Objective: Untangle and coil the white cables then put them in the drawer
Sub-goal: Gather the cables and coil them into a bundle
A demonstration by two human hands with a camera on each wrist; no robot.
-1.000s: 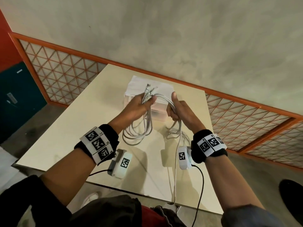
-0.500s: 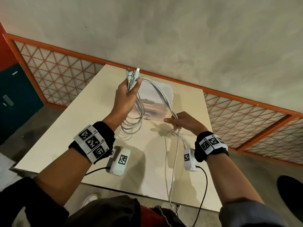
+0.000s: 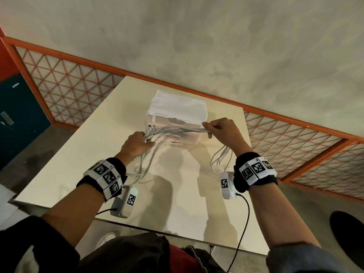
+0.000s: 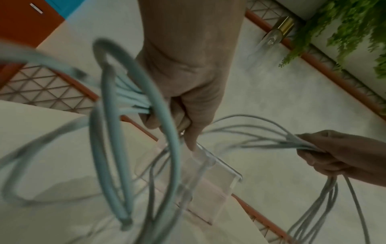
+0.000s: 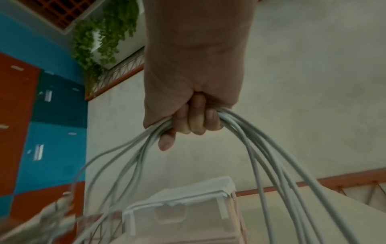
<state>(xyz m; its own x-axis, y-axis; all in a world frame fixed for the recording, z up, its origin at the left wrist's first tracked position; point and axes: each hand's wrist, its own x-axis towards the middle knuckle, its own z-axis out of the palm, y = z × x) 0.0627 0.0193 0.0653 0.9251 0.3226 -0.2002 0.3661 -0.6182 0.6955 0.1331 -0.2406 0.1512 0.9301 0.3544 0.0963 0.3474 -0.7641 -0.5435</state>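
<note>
A bundle of white cables [image 3: 178,130] stretches between both hands above the table, in front of the clear drawer box [image 3: 177,113]. My left hand [image 3: 137,143] grips the plug ends of the cables [image 4: 133,105]. My right hand [image 3: 220,129] grips the bundle further along, fingers curled round the cables [image 5: 236,125]. Loose loops hang below each hand [image 3: 220,158], and in the left wrist view the right hand [image 4: 338,155] holds the strands with loops hanging under it. The drawer box [image 5: 183,219] has a white taped top and its drawers look closed.
The beige table [image 3: 78,164] stands against an orange-framed lattice rail [image 3: 295,138] and a grey wall. A blue and red cabinet [image 3: 15,115] is at the left. Wrist camera units [image 3: 226,184] hang under both wrists, with black leads.
My left hand has come down from its raised position to table-front height. My right hand has risen and moved right, so the bundle now runs nearly level between the hands.
</note>
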